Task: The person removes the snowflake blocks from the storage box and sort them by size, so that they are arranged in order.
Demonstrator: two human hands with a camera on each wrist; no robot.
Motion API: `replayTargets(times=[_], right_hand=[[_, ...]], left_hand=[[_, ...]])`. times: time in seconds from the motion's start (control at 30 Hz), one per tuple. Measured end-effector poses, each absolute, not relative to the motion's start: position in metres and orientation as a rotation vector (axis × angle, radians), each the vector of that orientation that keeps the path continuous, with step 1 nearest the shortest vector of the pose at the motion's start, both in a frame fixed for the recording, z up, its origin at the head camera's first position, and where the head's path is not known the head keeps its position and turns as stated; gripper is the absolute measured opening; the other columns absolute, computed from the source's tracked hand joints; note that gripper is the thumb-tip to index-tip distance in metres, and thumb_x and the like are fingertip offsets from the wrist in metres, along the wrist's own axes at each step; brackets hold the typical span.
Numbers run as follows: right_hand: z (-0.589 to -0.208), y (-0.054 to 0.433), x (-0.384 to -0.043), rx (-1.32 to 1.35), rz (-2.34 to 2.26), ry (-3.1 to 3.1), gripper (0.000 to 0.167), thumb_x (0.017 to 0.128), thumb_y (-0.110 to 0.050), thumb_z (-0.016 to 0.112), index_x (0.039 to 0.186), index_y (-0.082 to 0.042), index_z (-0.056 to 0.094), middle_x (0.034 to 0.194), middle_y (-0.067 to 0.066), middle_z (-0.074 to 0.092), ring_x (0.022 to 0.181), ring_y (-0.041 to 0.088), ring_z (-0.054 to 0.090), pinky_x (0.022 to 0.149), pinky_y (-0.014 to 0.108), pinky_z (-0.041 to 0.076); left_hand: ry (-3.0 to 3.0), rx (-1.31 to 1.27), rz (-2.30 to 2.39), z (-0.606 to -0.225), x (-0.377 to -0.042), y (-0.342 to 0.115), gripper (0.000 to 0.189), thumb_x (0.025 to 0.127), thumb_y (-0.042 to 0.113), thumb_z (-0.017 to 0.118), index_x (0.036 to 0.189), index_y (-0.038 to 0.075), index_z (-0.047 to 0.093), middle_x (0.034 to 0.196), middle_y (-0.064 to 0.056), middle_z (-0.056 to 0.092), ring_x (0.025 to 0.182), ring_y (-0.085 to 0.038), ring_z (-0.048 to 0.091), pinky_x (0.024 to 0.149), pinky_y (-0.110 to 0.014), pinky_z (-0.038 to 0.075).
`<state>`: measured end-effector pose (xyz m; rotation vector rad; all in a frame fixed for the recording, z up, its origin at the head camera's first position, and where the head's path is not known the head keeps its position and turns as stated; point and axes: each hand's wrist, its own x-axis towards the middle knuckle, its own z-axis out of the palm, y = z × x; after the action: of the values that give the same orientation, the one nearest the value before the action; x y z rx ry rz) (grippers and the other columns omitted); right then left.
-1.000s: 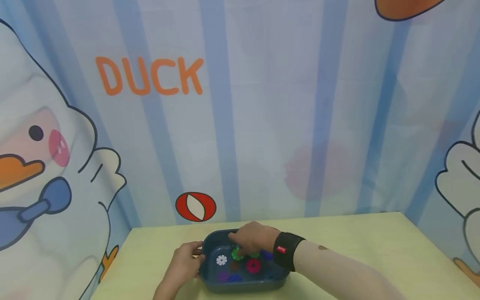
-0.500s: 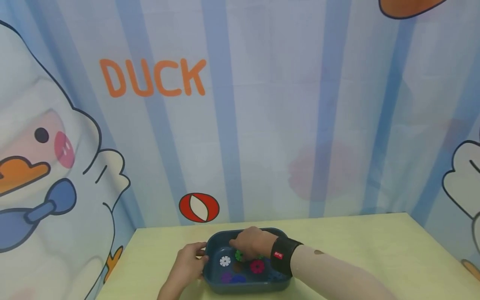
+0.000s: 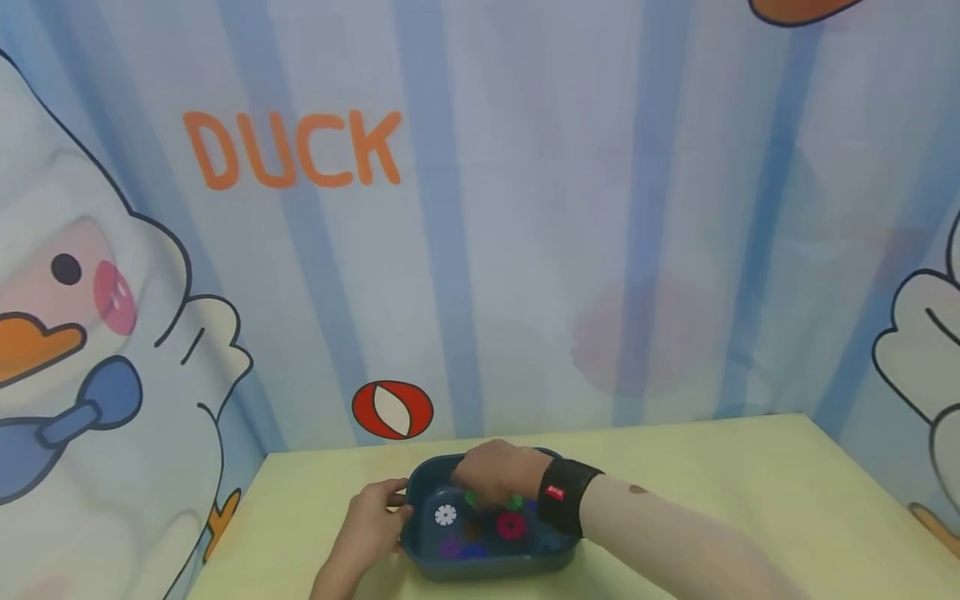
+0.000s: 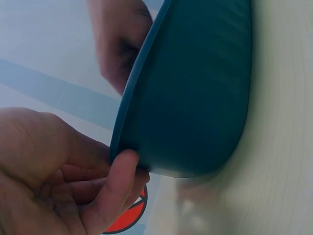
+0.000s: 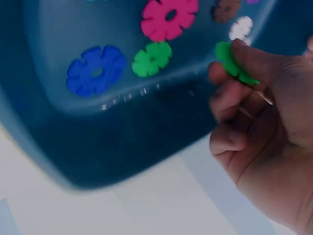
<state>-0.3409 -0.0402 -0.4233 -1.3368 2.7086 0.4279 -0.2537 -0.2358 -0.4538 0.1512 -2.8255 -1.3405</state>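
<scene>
Pinching Tight on a Green Disc (image 5: 226, 55)!

Down inside the blue tub (image 3: 487, 572), toward its eleven o'clock, clamping that piece between thumb and forefinger of the right hand (image 3: 501, 473)! Over at nine o'clock, gripping the rim with the left hand (image 3: 373, 518), with thumb and fingers curled onto it. Now round the tub floor: showing white disc (image 3: 446, 515) at nine, purple disc (image 3: 451, 547) at eight, blue disc (image 3: 473, 552) at seven, pink disc (image 3: 512, 525) near four. Resting all this on a pale yellow table (image 3: 712, 483), before a striped curtain (image 3: 540, 208) bearing orange DUCK at eleven.
</scene>
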Motion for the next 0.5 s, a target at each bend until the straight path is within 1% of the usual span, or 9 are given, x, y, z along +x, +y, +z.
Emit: replayTargets(times=[0.1,0.17,0.27,0.37,0.5], right_hand=[[-0.409,-0.031,-0.343,-1.358,0.264,2.717,0.01,0.094,-0.024,0.079,0.099,-0.025,0.07,0.085,-0.012,0.067,0.077,0.006,0.06,0.067,0.021,0.055],[-0.402,-0.022,-0.344,-1.363,0.186,2.722,0.013,0.094,-0.024,0.079,0.106,-0.024,0.072,0.094,-0.013,0.071,0.084,0.006,0.065,0.073,0.022,0.058],[-0.396,-0.003,-0.345,-1.389,0.143,2.708,0.017,0.097,-0.027,0.077,0.113,-0.023,0.072,0.102,-0.012,0.073,0.091,0.008,0.068,0.079,0.024,0.06],[-0.395,0.019,-0.345,-1.392,0.097,2.691,0.018,0.1,-0.027,0.075,0.117,-0.022,0.072,0.106,-0.01,0.073,0.093,0.01,0.069,0.081,0.026,0.06],[-0.394,0.052,-0.343,-1.332,-0.067,2.7,0.018,0.1,-0.024,0.075,0.118,-0.021,0.07,0.106,-0.008,0.072,0.093,0.012,0.067,0.083,0.028,0.06]], left_hand=[[-2.82,0.184,-1.342,-0.453,-0.254,-0.236,0.044,0.097,-0.007,0.066,0.14,-0.011,0.06,0.122,-0.031,0.071,0.094,-0.031,0.076,0.054,-0.033,0.066],[-2.82,0.205,-1.334,-0.453,-0.254,-0.236,0.044,0.097,-0.007,0.066,0.141,-0.011,0.059,0.123,-0.031,0.071,0.094,-0.031,0.076,0.055,-0.033,0.067],[-2.819,0.2,-1.317,-0.453,-0.253,-0.235,0.044,0.097,-0.007,0.066,0.14,-0.011,0.059,0.123,-0.032,0.07,0.095,-0.032,0.076,0.055,-0.033,0.066],[-2.819,0.18,-1.306,-0.454,-0.253,-0.233,0.044,0.096,-0.007,0.066,0.14,-0.011,0.06,0.121,-0.032,0.071,0.095,-0.033,0.076,0.054,-0.032,0.066],[-2.824,0.162,-1.299,-0.454,-0.253,-0.229,0.044,0.096,-0.007,0.066,0.139,-0.012,0.06,0.12,-0.033,0.071,0.094,-0.033,0.076,0.053,-0.032,0.066]])
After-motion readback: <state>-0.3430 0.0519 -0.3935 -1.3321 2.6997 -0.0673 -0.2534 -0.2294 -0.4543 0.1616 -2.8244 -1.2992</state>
